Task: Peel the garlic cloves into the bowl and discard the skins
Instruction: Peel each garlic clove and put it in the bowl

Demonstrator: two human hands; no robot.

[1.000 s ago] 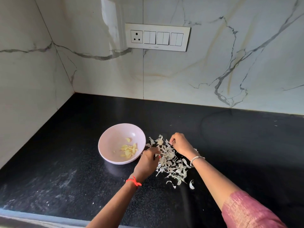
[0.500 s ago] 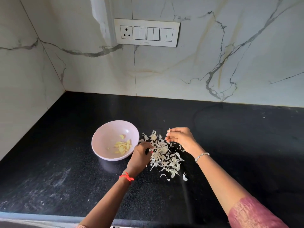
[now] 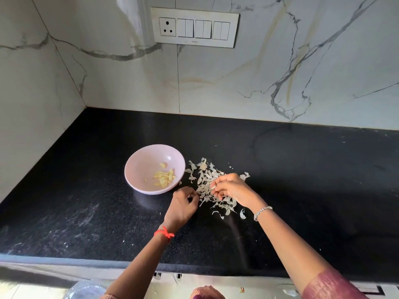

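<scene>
Black counter (image 3: 302, 180), marble wall behind.

Bowl (image 3: 140, 167): pale pink, upright on the counter. Peeled cloves (image 3: 164, 178) lie loose in its bottom, yellowish, gathered toward the side facing the skins.

Skins (image 3: 205, 180): papery white heap on the counter just right of the bowl, nearest flakes almost at its rim. A few strays lie farther from the bowl, on the near side of the heap.

Right hand (image 3: 231, 188): over the heap, on the side away from the bowl. Fingers curled inward, fingertips pinched on a scrap of the skins. Beaded bracelet (image 3: 262, 212) on the wrist.

Left hand (image 3: 182, 207): near side of the bowl, just off its rim, knuckles up, at the heap's bowl-side edge. Fingers curled under; cannot tell whether they hold anything. Red thread (image 3: 164, 233) tied at the wrist.

The two hands are close but apart, the heap between them.

Switch plate (image 3: 194, 28) on the wall, high above the bowl: one socket and three rocker pairs.
</scene>
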